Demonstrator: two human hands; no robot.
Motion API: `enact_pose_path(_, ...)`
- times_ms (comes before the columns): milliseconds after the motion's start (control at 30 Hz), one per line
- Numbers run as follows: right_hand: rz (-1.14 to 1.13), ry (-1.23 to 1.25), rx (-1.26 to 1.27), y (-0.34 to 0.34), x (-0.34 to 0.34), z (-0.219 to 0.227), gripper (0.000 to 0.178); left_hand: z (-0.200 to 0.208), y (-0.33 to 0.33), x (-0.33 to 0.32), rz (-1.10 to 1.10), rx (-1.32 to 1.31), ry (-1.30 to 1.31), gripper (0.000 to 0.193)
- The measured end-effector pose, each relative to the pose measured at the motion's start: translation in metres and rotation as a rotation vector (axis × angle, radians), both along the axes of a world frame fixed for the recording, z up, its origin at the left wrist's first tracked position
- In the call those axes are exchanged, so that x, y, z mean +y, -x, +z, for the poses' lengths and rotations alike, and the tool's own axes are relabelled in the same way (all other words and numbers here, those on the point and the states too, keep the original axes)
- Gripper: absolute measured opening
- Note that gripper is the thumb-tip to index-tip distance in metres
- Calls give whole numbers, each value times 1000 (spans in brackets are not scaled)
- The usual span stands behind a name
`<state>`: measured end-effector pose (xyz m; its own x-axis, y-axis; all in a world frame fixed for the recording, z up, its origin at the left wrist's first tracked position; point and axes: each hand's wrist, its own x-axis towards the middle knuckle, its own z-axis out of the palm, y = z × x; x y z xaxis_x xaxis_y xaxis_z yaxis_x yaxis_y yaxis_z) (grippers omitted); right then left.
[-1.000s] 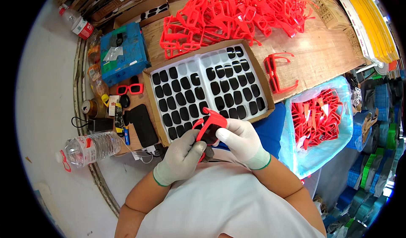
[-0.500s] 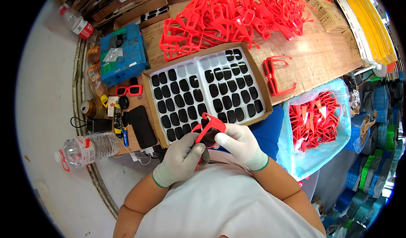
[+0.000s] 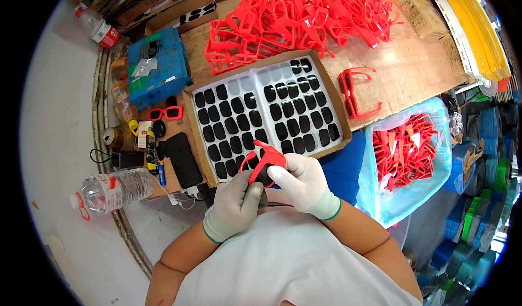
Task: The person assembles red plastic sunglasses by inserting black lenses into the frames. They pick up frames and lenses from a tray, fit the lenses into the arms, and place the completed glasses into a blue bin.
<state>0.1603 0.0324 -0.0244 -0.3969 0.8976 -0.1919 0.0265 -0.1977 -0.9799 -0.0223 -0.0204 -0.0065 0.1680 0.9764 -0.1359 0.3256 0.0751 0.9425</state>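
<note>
Both of my hands wear pale gloves and meet over the near edge of the lens box. Between them is a red sunglasses frame (image 3: 270, 157) with a dark lens showing in it. My left hand (image 3: 236, 201) grips its left side, the fingertips stained grey. My right hand (image 3: 302, 182) pinches the other side, thumb pressed on the dark lens. Just beyond lies an open cardboard box (image 3: 345, 116) with white trays of dark lenses (image 3: 231, 125) in rows; several pockets at the back hold no lens. Fingers partly hide the frame's lower part.
A heap of red frames (image 3: 293, 20) covers the table's back. One red pair (image 3: 353, 94) lies right of the box. A blue-lined bin (image 3: 405, 211) of red frames stands at right. At left are a phone (image 3: 182, 162), a blue box (image 3: 157, 80) and a plastic bottle (image 3: 117, 191).
The red frame has tilted and turned slightly in my hands, its temple arms showing differently. Both hands have shifted a little, the right one inward. The lens box stays in place.
</note>
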Motion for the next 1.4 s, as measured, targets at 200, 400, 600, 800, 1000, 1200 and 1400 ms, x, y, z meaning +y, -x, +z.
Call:
enact_pose_path(200, 79, 317, 349, -2, 5, 11, 32, -1, 3, 4, 12, 46, -105, 19)
enact_pose_path(400, 157, 641, 758, -8, 2, -11, 38, 3, 1, 7, -64, -29, -43, 18)
enact_pose_path(600, 218, 576, 715, -15, 1, -14, 42, 7, 4, 8, -125, -87, -45, 22)
enact_pose_path(800, 210, 600, 774, -17, -3, -16, 40, 6, 9, 5, -132, -122, 96, 17)
enact_pose_path(1000, 230, 513, 750, -17, -4, -14, 39, 3, 14, 7, -211, -121, 84, 19)
enact_pose_path(1200, 83, 487, 547, -12, -2, 9, 31, -1, 10, 6, -138, -152, 65, 23)
enact_pose_path(1400, -16, 542, 435, -12, -5, 8, 31, 11, 8, 12, -168, -149, 185, 23)
